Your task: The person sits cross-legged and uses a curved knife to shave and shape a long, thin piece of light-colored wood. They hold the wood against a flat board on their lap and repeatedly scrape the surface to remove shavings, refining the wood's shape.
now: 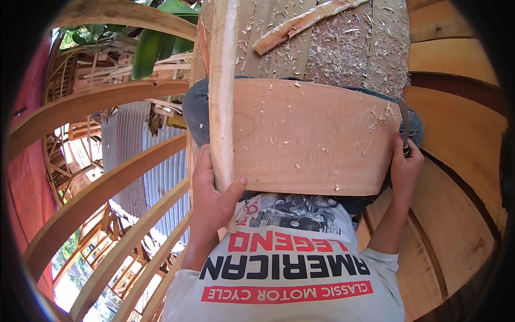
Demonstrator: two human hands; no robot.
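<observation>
Across my lap lies a broad flat wooden board (311, 139), sprinkled with small shavings. A long pale wooden strip (221, 96) runs away from me over the board's left end. My left hand (214, 190) is closed around the strip's near end, with the thumb on its right side. At the board's right edge my right hand (406, 163) grips a knife (403, 119). Its narrow, slightly curved metal blade points away from me, and its dark handle is mostly hidden by my fingers. The blade is apart from the strip.
Beyond my knees a plank surface (257, 32) is strewn with wood shavings (343, 59). A rough offcut (300, 27) lies on it. Curved wooden slats (102, 102) stand at the left, with corrugated metal sheets (155, 155) behind them. Wide overlapping planks (456, 139) rise at the right.
</observation>
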